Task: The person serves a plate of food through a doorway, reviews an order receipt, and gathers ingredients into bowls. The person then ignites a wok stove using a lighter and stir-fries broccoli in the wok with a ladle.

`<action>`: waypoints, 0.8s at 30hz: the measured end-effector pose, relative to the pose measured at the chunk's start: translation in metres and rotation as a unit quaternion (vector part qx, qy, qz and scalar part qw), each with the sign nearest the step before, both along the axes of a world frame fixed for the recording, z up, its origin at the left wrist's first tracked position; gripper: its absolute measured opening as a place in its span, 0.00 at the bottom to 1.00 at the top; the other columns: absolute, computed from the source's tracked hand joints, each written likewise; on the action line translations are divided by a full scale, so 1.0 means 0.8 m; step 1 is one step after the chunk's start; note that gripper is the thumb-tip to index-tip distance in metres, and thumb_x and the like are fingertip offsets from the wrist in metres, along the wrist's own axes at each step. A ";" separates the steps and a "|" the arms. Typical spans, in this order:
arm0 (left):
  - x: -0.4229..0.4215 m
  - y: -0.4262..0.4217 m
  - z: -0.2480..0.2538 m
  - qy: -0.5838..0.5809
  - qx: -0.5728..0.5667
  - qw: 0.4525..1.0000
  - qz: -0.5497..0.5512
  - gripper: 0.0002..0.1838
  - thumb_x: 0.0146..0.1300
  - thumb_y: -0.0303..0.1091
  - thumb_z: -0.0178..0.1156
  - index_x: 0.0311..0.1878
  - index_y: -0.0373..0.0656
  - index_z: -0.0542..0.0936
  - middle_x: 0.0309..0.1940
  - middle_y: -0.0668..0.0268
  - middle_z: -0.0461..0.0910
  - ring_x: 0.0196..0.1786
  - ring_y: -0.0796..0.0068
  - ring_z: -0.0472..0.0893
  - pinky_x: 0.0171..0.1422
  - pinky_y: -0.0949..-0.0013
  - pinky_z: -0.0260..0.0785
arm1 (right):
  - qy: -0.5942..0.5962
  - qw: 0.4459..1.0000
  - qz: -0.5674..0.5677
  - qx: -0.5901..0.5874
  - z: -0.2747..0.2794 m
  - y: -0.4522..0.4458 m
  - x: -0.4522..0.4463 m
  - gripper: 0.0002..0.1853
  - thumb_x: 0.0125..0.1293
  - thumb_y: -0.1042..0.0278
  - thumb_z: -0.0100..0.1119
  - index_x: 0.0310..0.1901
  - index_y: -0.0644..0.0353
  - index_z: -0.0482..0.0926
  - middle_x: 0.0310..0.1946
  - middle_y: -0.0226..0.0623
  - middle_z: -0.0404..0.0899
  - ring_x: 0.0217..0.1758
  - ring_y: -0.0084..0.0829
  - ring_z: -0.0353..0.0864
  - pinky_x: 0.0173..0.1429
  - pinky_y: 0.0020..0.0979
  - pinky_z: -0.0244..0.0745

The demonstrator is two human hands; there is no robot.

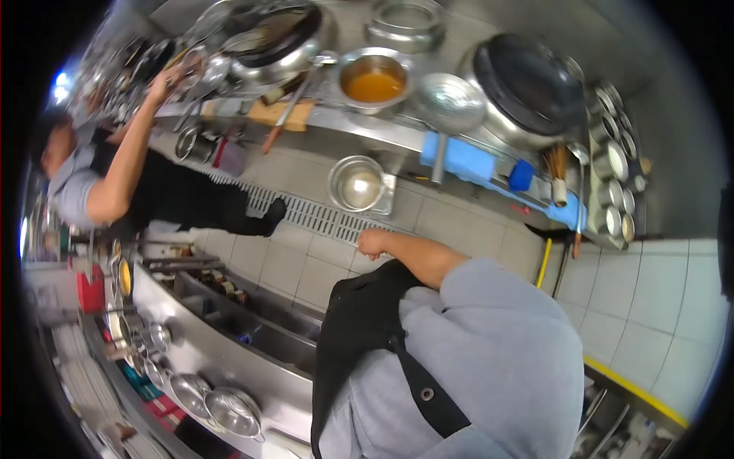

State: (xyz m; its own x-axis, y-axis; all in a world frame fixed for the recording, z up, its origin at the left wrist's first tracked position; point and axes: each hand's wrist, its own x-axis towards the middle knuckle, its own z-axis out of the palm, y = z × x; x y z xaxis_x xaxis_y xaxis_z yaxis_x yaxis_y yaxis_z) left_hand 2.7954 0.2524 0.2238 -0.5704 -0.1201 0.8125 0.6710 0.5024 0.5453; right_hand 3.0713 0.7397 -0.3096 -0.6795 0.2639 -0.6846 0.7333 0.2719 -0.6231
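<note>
My right hand (pixel 372 242) hangs low in front of my black apron (pixel 359 314), over the floor drain grate (pixel 310 218). Its fingers are curled closed, and nothing shows in them. Just above it in the view, a round metal pot (pixel 336 183) stands on the floor beside the counter. My left hand is out of sight, with my torso filling the lower middle of the view.
A co-worker (pixel 126 180) stands at the left, one arm raised over the stove counter (pixel 352 122). On it are a pot of orange liquid (pixel 373 83), a strainer (pixel 451 102) and a black wok (pixel 527 84). A steel sink unit (pixel 191 314) lies at the lower left.
</note>
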 end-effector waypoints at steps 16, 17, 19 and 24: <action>0.511 0.676 -0.357 -0.376 -0.398 0.477 -0.687 0.19 0.70 0.30 0.64 0.62 0.37 0.80 0.58 0.58 0.84 0.62 0.66 0.82 0.68 0.63 0.72 | 0.040 0.339 -0.939 -0.051 -0.042 -0.140 0.930 0.26 0.76 0.41 0.51 0.53 0.59 0.80 0.35 0.40 0.84 0.35 0.36 0.84 0.36 0.42 0.81; 0.520 0.685 -0.373 -0.362 -0.436 0.461 -0.683 0.20 0.69 0.32 0.65 0.62 0.37 0.80 0.58 0.56 0.84 0.61 0.62 0.83 0.68 0.62 0.72 | 0.119 0.258 -0.958 -0.051 -0.017 -0.130 0.937 0.28 0.78 0.39 0.48 0.55 0.59 0.81 0.37 0.38 0.84 0.35 0.34 0.83 0.35 0.40 0.80; 0.536 0.688 -0.409 -0.298 -0.524 0.450 -0.659 0.22 0.69 0.36 0.64 0.63 0.38 0.80 0.58 0.53 0.83 0.61 0.56 0.83 0.68 0.59 0.72 | 0.168 0.278 -0.945 -0.031 0.074 -0.066 0.888 0.24 0.77 0.43 0.52 0.51 0.59 0.80 0.31 0.36 0.82 0.29 0.32 0.80 0.30 0.37 0.77; 0.513 0.669 -0.520 -0.203 -0.739 0.269 -0.583 0.27 0.66 0.45 0.65 0.64 0.43 0.79 0.60 0.48 0.81 0.62 0.48 0.81 0.67 0.50 0.72 | 0.036 0.609 -0.787 0.095 0.062 0.008 0.867 0.12 0.72 0.62 0.65 0.37 0.52 0.71 0.20 0.24 0.70 0.17 0.20 0.68 0.20 0.26 0.64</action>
